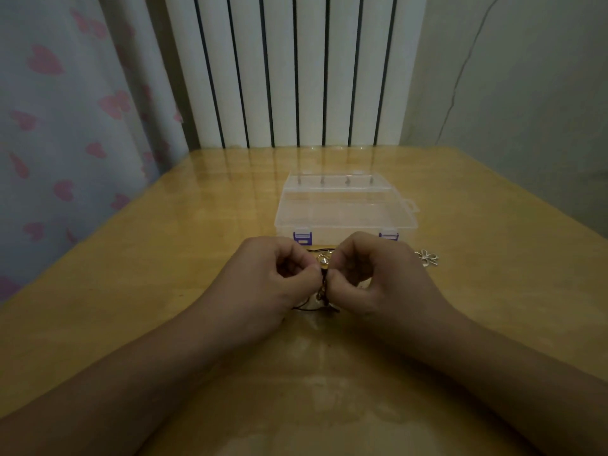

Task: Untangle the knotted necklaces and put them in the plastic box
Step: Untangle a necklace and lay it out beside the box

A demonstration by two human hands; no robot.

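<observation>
Both hands meet over the wooden table, just in front of the plastic box (345,212). My left hand (273,278) and my right hand (371,274) each pinch the knotted necklaces (324,268), a tangle of dark cord with a small gold ring and bead showing between the fingertips. Loose dark cord hangs down from the knot onto the table below the hands. The clear box has purple latches at its front, and its lid looks closed. A silver flower pendant (426,257) lies on the table right of my right hand.
The yellow wooden table (164,258) has its far edge against a white ribbed radiator (296,70). A curtain with pink hearts (65,126) hangs along the left side. A pale wall stands at the right.
</observation>
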